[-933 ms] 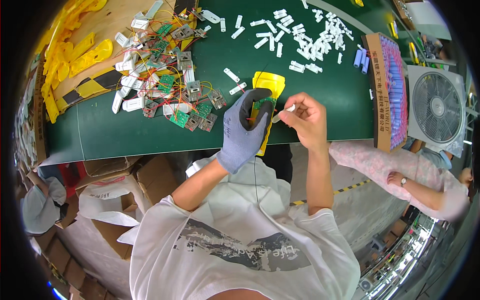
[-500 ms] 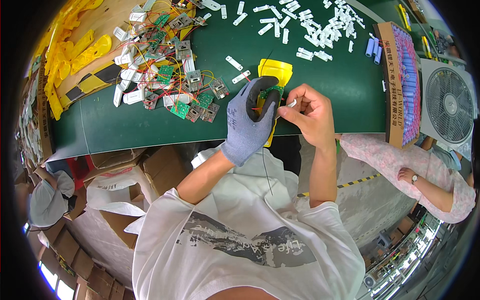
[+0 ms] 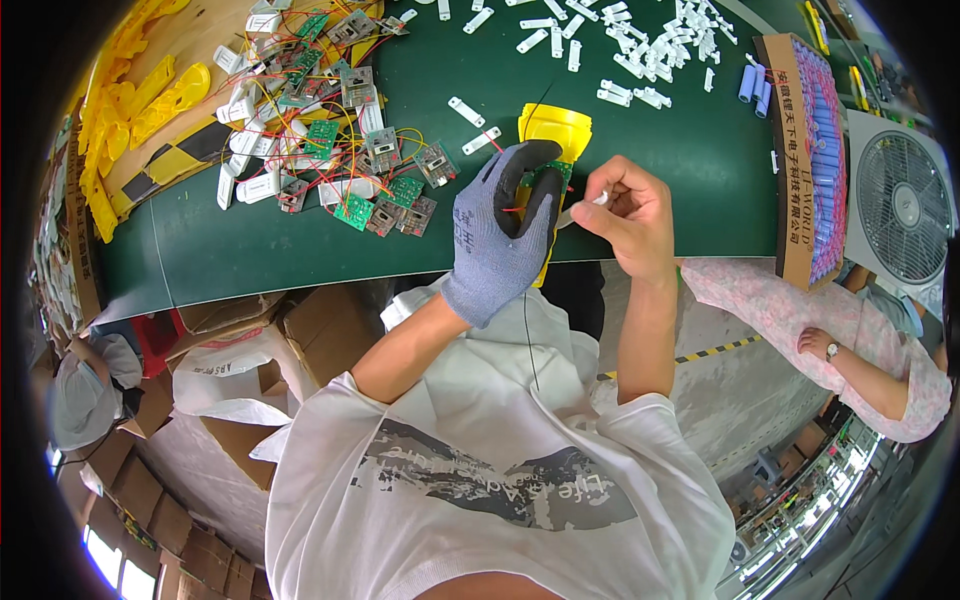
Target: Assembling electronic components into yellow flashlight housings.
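My left hand (image 3: 500, 225), in a grey-blue glove with black fingertips, is closed around a yellow plastic housing (image 3: 556, 124) at the table's front edge. A green circuit board (image 3: 563, 172) shows inside the housing, partly hidden by the glove, with red wire by the fingers. A thin black wire (image 3: 530, 340) hangs below the housing. Just right of it, my bare right hand (image 3: 637, 215) pinches a small white plastic piece (image 3: 601, 197); most of it is covered by the fingers. Two white plastic strips (image 3: 474, 127) lie beyond my left hand.
Circuit boards with wires and white parts (image 3: 330, 140) are heaped at left, beside yellow housings (image 3: 150, 100). White strips (image 3: 660, 45) lie scattered at the back. Right are a cardboard box of battery cells (image 3: 795, 170), loose blue cells (image 3: 755, 90) and a fan (image 3: 900, 195). Another person's arm (image 3: 850, 370) is beyond.
My right hand has shifted slightly right and up, keeping the small white piece pinched. The left hand keeps its hold on the yellow housing. The whole view has shifted a little.
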### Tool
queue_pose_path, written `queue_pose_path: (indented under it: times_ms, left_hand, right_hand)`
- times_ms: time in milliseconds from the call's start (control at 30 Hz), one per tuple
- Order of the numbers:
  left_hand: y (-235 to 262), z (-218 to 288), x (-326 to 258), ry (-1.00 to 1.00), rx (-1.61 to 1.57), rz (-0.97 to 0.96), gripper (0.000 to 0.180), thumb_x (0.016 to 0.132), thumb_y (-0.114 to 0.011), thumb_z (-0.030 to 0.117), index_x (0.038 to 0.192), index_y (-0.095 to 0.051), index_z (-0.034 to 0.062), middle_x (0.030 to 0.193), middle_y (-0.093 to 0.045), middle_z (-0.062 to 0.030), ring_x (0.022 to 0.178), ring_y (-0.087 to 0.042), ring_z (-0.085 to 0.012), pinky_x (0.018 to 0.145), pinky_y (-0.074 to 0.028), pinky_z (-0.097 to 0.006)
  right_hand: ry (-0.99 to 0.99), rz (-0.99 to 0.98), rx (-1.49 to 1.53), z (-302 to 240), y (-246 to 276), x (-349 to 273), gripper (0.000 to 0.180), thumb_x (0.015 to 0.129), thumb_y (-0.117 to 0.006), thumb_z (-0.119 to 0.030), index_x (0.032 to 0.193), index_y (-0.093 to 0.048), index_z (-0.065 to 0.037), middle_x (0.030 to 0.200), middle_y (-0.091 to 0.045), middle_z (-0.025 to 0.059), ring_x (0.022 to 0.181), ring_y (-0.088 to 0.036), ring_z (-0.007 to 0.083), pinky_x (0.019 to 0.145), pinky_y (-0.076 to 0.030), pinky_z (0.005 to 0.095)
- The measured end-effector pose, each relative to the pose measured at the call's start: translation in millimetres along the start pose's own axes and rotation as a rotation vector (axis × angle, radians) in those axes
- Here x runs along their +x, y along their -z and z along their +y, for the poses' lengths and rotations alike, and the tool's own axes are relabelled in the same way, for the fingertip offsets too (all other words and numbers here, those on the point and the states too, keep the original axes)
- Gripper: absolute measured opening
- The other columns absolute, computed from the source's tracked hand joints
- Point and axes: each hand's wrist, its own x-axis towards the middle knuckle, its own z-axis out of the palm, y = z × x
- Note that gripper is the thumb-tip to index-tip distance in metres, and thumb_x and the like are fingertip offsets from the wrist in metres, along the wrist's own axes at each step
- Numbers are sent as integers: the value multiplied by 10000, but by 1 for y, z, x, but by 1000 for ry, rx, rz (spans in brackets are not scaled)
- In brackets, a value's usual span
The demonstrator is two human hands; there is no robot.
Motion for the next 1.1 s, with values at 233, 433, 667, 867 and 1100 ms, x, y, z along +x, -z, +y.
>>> queue_pose_path:
  times_ms: [233,433,667,867,1100]
  left_hand:
    - [-2,-6,0,-50,23,13,244,865,-614,28,1108,-607,3,983,-650,-156,852,-657,-244,772,-506,-320]
    - [-4,-6,-2,-43,23,25,239,857,-614,7,1096,-608,2,956,-646,-142,830,-644,-207,757,-495,-307]
    - [-4,-8,-2,-37,-6,38,242,853,-599,-4,1095,-605,2,943,-640,-132,808,-624,-183,739,-485,-298]
    - [-2,-8,-1,-104,92,31,225,850,-605,7,1073,-595,30,902,-610,-149,755,-626,-278,670,-496,-337]
    - [-3,-5,-2,-67,82,0,239,852,-617,23,1089,-598,38,916,-615,-142,744,-631,-271,642,-493,-337]
  right_hand:
    - [20,67,-117,0,-4,0,188,790,-783,-54,849,-606,-26,657,-542,-53,563,-464,-5,518,-333,159]
    - [31,210,-47,7,-28,-11,314,827,-707,42,1133,-634,48,906,-658,68,842,-645,100,762,-527,226]
    - [29,321,-18,10,-46,-19,415,870,-652,50,1277,-580,28,1002,-671,93,870,-645,98,800,-528,226]
    - [21,371,-263,3,-54,-23,382,892,-648,9,1270,-590,22,1063,-695,116,911,-650,105,829,-511,230]
    - [36,468,34,6,-57,-22,359,879,-638,59,1231,-578,89,1093,-677,191,950,-666,160,847,-544,266]
